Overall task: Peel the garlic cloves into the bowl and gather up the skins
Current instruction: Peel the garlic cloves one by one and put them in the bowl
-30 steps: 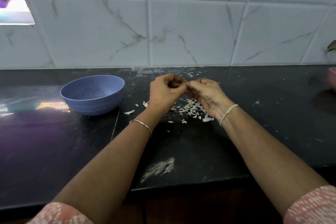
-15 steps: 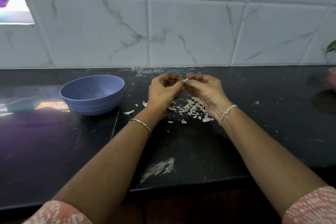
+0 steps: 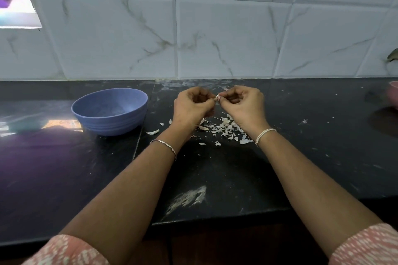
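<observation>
- Your garlic clove (image 3: 217, 98) shows only as a small pale tip between your fingertips. The rest is hidden by your fingers, so you cannot tell how much skin is on it.
- Your curled fingers face away from the camera, and the palms are out of sight.
- The inside of the blue bowl (image 3: 112, 123) is seen at a shallow angle. What lies in it is hard to make out.
- A pink dish (image 3: 394, 94) is cut off by the right edge of the view.
- Part of the skins (image 3: 224, 128) is covered by your wrists.
- Your left hand (image 3: 191, 106) and right hand (image 3: 243, 106) are raised above the bench (image 3: 301, 157), close together, and their fingertips meet on the clove.
- Each hand pinches the clove between thumb and forefinger, with the other fingers curled in.
- Both forearms reach forward from the near edge and angle towards each other.
- A thin bracelet (image 3: 163, 146) sits on your left wrist and a pale thread band (image 3: 265, 135) on your right.
- The skins lie scattered on the bench just under your hands. The bowl stands to the left of your left hand, apart from it.
</observation>
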